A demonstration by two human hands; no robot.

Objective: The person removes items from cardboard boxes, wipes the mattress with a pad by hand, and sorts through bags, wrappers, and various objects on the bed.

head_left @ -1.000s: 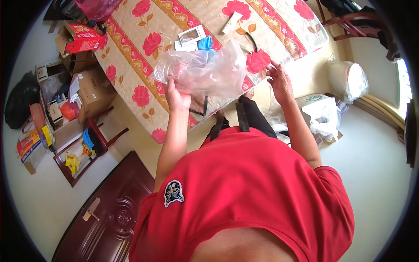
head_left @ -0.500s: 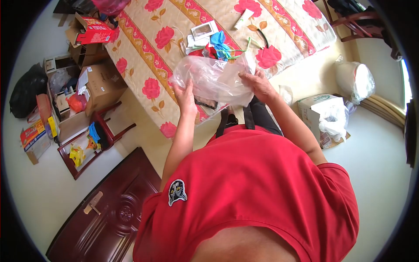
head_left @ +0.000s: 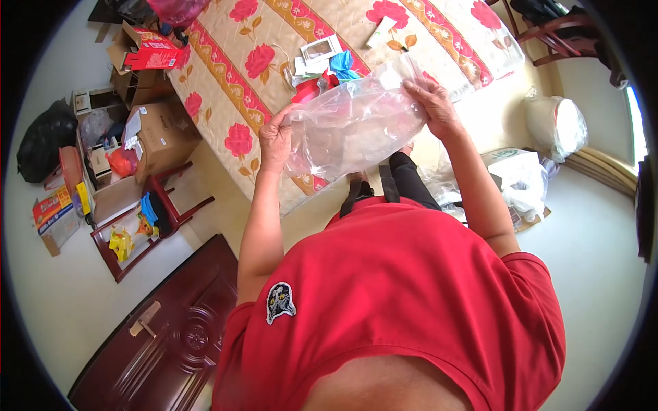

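A clear plastic bag [head_left: 353,127] is stretched between my two hands, above the near edge of the bed [head_left: 223,103]. My left hand [head_left: 275,140] pinches its left end, and my right hand [head_left: 435,106] grips the right end near the top corner. Through the film, the bed cover shows faintly. Just beyond the bag lie a blue plastic bundle [head_left: 343,65], a red item [head_left: 312,89] partly covered by the bag, and a small white box with a window [head_left: 321,49]. A white tube-like pack [head_left: 381,32] lies farther back.
At left stand cardboard boxes [head_left: 168,133] and a wooden chair [head_left: 175,205] with bags on it. A dark red door [head_left: 178,335] is at lower left. On the right are a white box with plastic bags [head_left: 521,175] and a wrapped white roll [head_left: 565,123].
My hands have moved apart, spreading the crumpled bag wide and flatter. My right hand has shifted right and upward, and the bag now covers more of the items on the bed.
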